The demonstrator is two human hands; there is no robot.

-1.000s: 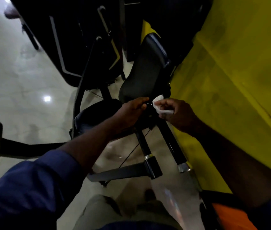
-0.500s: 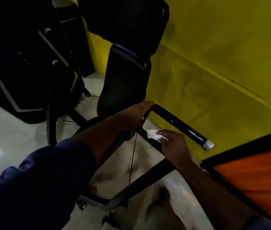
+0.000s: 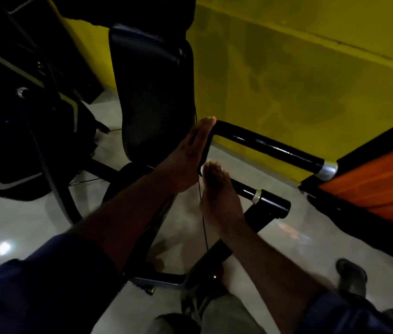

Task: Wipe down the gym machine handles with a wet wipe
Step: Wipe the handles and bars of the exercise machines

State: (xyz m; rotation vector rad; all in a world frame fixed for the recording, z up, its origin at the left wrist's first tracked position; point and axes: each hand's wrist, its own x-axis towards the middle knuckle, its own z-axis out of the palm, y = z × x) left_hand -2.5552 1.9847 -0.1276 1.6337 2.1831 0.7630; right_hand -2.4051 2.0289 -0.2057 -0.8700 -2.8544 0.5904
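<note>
my left hand (image 3: 188, 155) flat now, fingers straight on the upper handle (image 3: 275, 148) bend, right hand (image 3: 219, 194) moved onto the lower handle (image 3: 245, 188), wipe hidden now, can't tell its grip

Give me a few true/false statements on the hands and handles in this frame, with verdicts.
1. The left hand lies with straight fingers against the bend of the upper handle. True.
2. The upper handle ends in a red cap. False: its end cap is silver.
3. The right hand rests on the lower handle. True.
4. The wall behind the machine is blue. False: it is yellow.
</note>
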